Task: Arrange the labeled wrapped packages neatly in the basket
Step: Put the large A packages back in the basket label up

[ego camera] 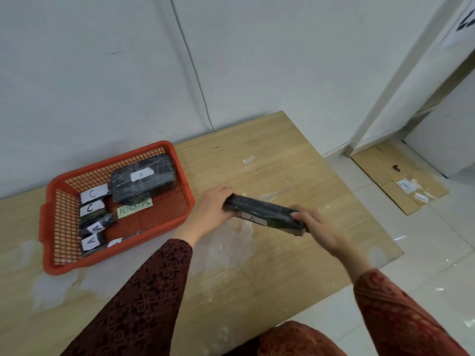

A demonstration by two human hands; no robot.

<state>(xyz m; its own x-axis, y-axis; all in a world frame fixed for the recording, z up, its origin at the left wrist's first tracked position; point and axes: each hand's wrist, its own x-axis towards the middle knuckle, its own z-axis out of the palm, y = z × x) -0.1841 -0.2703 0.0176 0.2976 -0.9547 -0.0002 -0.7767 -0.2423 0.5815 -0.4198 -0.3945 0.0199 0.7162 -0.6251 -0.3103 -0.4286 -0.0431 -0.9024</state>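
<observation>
Wooden table (270, 155): hands grip flat wrapped package (264, 213).

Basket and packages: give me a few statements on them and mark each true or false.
1. Both hands hold one package above the table. True: left hand, right hand.
2. The held package is labeled C. False: its label reads A.
3. The basket is blue. False: it is orange-red.
4. A green note in the basket reads ABNORMAL. True.
5. The basket holds no packages. False: several lie inside, labeled A and C.
</observation>
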